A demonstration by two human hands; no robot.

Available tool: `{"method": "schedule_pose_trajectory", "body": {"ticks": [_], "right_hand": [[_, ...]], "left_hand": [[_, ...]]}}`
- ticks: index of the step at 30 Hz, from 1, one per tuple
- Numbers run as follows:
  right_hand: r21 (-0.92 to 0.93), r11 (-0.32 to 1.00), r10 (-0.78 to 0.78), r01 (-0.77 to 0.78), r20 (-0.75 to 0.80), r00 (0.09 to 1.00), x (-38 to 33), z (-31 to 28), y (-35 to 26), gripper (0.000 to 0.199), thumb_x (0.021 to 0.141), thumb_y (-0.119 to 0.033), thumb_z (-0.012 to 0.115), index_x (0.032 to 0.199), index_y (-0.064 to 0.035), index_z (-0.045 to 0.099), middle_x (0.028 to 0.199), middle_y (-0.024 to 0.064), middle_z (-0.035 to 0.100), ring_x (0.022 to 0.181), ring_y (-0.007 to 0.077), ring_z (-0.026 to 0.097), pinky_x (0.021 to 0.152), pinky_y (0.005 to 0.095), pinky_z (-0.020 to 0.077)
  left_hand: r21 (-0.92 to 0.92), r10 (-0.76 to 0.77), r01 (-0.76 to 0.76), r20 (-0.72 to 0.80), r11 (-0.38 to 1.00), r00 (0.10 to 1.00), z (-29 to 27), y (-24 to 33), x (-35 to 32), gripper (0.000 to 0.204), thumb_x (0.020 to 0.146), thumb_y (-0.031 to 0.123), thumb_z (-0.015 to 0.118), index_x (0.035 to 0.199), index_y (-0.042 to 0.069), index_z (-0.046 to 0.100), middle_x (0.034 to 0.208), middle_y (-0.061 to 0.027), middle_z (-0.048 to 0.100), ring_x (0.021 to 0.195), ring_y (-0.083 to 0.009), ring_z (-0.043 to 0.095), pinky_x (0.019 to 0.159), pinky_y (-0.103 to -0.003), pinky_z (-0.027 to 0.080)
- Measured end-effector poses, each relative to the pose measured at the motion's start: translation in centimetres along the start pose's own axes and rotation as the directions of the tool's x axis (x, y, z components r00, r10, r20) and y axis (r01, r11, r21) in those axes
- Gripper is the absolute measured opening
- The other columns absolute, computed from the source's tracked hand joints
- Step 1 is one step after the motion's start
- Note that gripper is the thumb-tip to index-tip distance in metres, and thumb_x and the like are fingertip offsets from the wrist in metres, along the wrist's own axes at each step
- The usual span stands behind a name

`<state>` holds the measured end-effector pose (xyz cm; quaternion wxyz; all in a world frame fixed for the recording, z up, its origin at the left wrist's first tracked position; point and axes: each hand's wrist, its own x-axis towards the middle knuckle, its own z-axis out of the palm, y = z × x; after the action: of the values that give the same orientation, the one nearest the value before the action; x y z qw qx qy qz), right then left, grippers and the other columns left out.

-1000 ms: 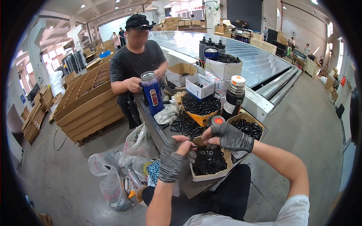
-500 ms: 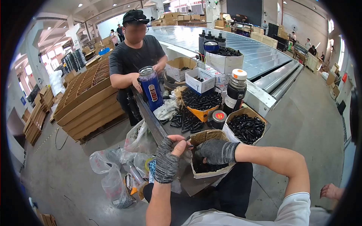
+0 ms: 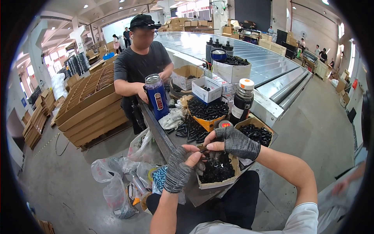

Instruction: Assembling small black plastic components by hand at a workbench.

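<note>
Black fittings (image 3: 218,171) lie in the near box (image 3: 216,183); black pins (image 3: 206,109) heap up in the orange box (image 3: 208,124) beyond. Over the near box's far left corner, the left hand (image 3: 180,167) pinches a small dark piece (image 3: 203,150) between thumb and fingertips. Beside it, the right hand's (image 3: 236,142) thumb and forefinger draw together; whether they grip it too, I cannot tell.

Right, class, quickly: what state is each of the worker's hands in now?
Left hand: closed, pinching a small dark part.
Right hand: close to that part; whether it grips anything cannot be told.
</note>
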<state>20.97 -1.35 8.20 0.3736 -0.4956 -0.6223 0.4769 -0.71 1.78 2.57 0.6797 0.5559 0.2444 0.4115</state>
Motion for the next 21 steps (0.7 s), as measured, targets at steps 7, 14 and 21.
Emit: {"method": "schedule_pose_trajectory", "body": {"ticks": [7, 14, 21], "right_hand": [[-0.108, 0.99, -0.094, 0.091, -0.03, 0.995, 0.6, 0.6, 0.0, 0.026, 0.095, -0.023, 0.066, 0.112, -0.0028, 0.07, 0.098, 0.0072, 0.072, 0.093, 0.011, 0.066, 0.083, 0.0286, 0.0532], [-0.508, 0.805, -0.267, 0.306, 0.151, 0.952, 0.0, -0.5, 1.2, 0.017, 0.088, -0.013, 0.067, 0.101, -0.0028, 0.068, 0.09, 0.013, 0.069, 0.091, 0.0277, 0.068, 0.082, 0.0365, 0.0526], [-0.85, 0.4, 0.031, 0.342, 0.386, 0.922, 0.1, 0.9, 5.3, 0.026, 0.083, -0.016, 0.065, 0.107, -0.0065, 0.064, 0.092, 0.0159, 0.063, 0.093, 0.0362, 0.064, 0.081, 0.0463, 0.0517]], "left_hand": [[-0.177, -0.029, 0.025, -0.023, 0.984, 0.999, 0.4, -0.7, 0.4, 0.024, 0.095, 0.014, 0.066, 0.112, -0.001, 0.058, 0.096, -0.0107, 0.067, 0.089, -0.0206, 0.067, 0.081, -0.033, 0.056], [-0.407, -0.092, 0.07, -0.036, 0.911, 0.995, -0.8, -0.9, 0.0, 0.035, 0.095, 0.023, 0.067, 0.122, 0.002, 0.058, 0.09, -0.0084, 0.067, 0.079, -0.0168, 0.064, 0.066, -0.026, 0.051], [-0.384, -0.083, 0.047, -0.078, 0.922, 0.993, -0.4, -2.0, 0.1, 0.029, 0.096, 0.023, 0.066, 0.116, 0.003, 0.061, 0.091, -0.0085, 0.067, 0.077, -0.0159, 0.062, 0.063, -0.027, 0.049]]}}
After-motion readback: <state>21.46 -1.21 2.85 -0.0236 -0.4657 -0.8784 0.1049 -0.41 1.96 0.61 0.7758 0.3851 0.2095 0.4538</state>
